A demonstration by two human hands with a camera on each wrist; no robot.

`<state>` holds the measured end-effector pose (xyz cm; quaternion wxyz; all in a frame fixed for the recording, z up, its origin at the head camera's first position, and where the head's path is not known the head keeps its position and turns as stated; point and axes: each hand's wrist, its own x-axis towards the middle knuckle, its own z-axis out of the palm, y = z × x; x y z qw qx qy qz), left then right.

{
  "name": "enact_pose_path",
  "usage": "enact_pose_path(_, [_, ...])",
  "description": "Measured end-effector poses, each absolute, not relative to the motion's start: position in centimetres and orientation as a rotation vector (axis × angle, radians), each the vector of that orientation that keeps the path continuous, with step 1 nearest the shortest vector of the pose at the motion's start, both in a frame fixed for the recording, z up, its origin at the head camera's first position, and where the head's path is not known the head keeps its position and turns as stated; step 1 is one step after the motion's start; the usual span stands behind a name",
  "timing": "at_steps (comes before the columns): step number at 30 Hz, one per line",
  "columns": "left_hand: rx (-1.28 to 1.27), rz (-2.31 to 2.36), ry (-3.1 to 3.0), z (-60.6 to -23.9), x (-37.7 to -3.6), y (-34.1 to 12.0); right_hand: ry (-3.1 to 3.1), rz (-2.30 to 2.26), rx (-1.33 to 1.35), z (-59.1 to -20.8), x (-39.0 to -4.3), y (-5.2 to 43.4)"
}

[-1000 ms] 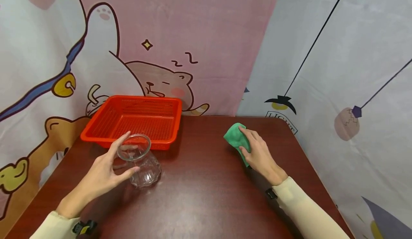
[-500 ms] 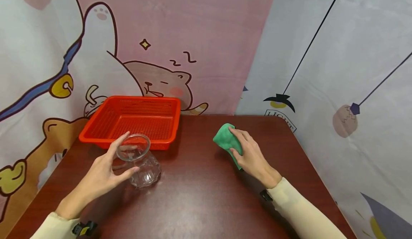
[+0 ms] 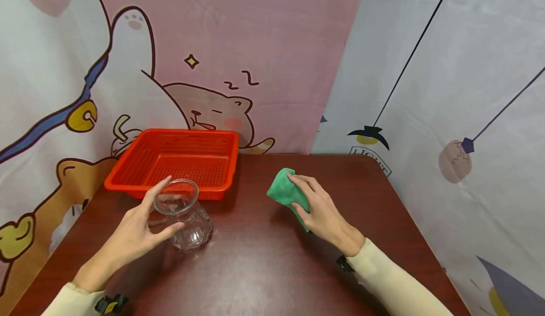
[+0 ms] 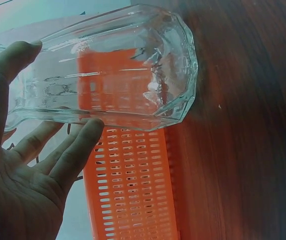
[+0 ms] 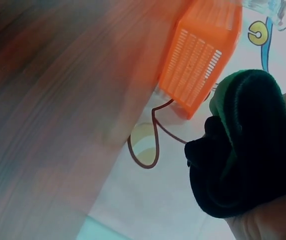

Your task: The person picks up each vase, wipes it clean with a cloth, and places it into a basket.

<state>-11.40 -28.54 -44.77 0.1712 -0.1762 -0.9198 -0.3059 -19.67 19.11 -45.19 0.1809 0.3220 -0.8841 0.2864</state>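
A clear faceted glass jar [image 3: 185,214] stands on the dark red table [image 3: 264,268] in front of the basket. My left hand [image 3: 142,223] grips the jar near its rim, thumb on one side and fingers on the other; the left wrist view shows the jar [image 4: 113,70] between thumb and fingers [image 4: 73,150]. My right hand [image 3: 317,207] holds a bunched green cloth [image 3: 284,191] a little above the table's middle right. In the right wrist view the cloth [image 5: 247,145] looks dark and fills the palm.
An orange-red mesh basket [image 3: 127,176] sits at the back left of the table, just behind the jar, and appears as the basket [image 4: 133,190] and the basket [image 5: 202,55] in the wrist views. Cartoon-printed fabric walls enclose the back and right sides.
My right hand has carried the green cloth leftward, toward the jar. The left hand and jar have stayed in place.
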Motion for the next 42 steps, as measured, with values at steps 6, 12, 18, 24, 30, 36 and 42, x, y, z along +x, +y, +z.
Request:
enact_pose_path(6, [-0.510,-0.879,-2.612,-44.8,-11.5,-28.6,-2.479,0.799,0.961,-45.0,-19.2,18.3])
enact_pose_path(12, [-0.505,-0.877,-2.624,-45.0,-11.5,-28.7,-2.477,0.811,1.007,-45.0,-18.6,17.3])
enact_pose_path(18, [-0.500,-0.882,-2.628,-44.9,-11.6,-28.7,-2.450,0.825,1.061,-44.9,-18.1,16.1])
enact_pose_path(24, [-0.479,-0.906,-2.641,-44.8,-11.5,-28.7,-2.435,0.832,1.107,-44.8,-17.9,15.1])
enact_pose_path(30, [-0.485,-0.901,-2.647,-45.0,-11.6,-28.6,-2.437,0.858,1.141,-44.9,-17.7,14.3])
enact_pose_path(36, [-0.487,-0.850,-2.634,-44.9,-11.8,-28.5,-2.452,0.930,1.178,-44.7,-17.6,13.3])
enact_pose_path(42, [-0.506,-0.870,-2.626,-44.9,-11.8,-28.7,-2.410,1.004,1.256,-44.6,-17.4,11.6])
